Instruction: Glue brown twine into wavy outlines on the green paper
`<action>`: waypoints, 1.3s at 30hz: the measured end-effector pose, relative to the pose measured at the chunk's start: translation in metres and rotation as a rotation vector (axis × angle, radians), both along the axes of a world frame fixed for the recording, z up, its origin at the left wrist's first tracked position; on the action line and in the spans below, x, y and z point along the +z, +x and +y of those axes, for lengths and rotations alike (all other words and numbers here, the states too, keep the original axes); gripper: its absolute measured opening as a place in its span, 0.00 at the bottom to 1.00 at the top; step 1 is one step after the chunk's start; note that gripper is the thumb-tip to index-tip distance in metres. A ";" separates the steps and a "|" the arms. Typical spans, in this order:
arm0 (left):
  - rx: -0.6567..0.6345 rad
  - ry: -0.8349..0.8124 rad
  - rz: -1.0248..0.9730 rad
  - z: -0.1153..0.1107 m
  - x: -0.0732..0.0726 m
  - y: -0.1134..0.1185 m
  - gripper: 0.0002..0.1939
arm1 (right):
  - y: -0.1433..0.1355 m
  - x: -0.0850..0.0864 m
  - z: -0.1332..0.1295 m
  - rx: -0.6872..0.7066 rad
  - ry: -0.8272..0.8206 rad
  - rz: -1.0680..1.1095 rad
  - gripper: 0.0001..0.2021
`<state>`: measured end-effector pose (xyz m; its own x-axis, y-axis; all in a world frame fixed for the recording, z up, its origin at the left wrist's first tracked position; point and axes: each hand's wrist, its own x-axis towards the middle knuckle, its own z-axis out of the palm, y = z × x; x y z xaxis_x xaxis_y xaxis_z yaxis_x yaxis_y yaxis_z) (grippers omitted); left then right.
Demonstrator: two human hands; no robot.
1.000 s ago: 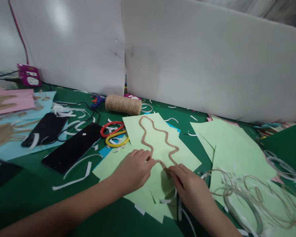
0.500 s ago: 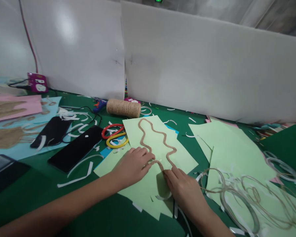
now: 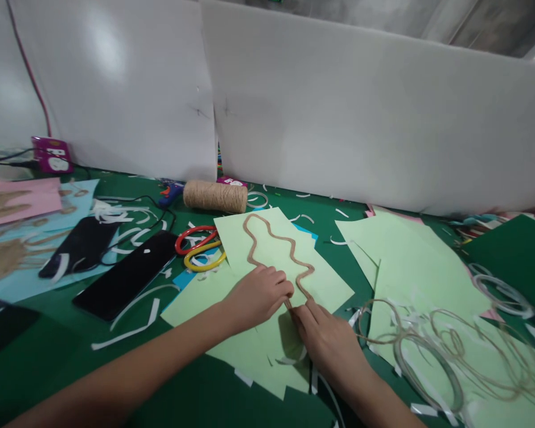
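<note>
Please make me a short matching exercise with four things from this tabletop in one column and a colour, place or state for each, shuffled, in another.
Column one
1. Twine outline
2. Spool of twine
3. Scissors
4. Left hand and right hand

Column two
A. Handles in red and yellow
B. Close together, fingers at the near part of the wavy shape
C. Lying on its side, farther back than the phones
D. Laid in curves on light green paper

Right pairs: 1-D, 2-C, 3-A, 4-B
</note>
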<state>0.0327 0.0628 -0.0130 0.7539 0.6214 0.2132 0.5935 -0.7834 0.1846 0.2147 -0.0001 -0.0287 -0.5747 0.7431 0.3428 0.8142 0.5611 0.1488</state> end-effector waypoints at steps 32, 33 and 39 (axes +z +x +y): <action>0.072 -0.004 -0.232 0.000 0.013 -0.018 0.10 | 0.007 0.015 0.000 0.169 -0.083 -0.090 0.10; 0.015 0.008 -0.148 -0.003 0.014 -0.016 0.10 | 0.006 0.015 0.000 0.187 -0.072 -0.077 0.09; -0.115 0.075 0.045 -0.009 0.011 -0.011 0.06 | 0.000 0.017 -0.005 0.252 -0.091 0.006 0.07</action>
<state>0.0218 0.0539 -0.0016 0.8290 0.5142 0.2201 0.5056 -0.8572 0.0983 0.2152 -0.0049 -0.0118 -0.7437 0.6048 0.2849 0.6480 0.7570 0.0844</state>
